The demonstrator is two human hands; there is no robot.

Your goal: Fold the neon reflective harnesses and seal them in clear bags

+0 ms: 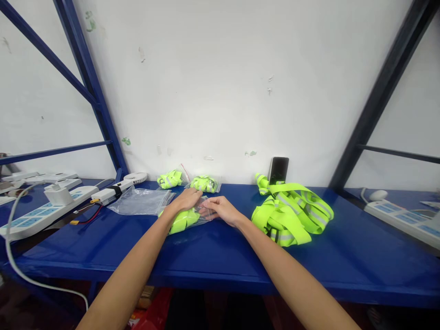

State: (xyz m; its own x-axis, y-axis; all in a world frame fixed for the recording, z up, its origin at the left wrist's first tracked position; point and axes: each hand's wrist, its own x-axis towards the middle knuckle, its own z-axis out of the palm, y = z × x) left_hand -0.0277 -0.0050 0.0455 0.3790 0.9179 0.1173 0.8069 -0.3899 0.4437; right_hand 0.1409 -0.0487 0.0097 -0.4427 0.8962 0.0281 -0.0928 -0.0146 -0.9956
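Observation:
My left hand (187,200) and my right hand (222,209) meet over a clear plastic bag (185,220) with a folded neon-yellow reflective strap inside. Both hands pinch the bag's top edge, fingers closed on the plastic. The bag lies on the blue shelf (220,256) just in front of me. Two filled bags (170,179) (205,184) with the same yellow straps sit by the wall behind my hands.
A stack of empty clear bags (140,201) lies left of my hands. A heap of loose neon-yellow straps (292,213) lies to the right, a dark phone (278,170) leaning on the wall behind it. Power strips (37,215) (402,217), a white handheld fan (117,189) and cables flank both ends.

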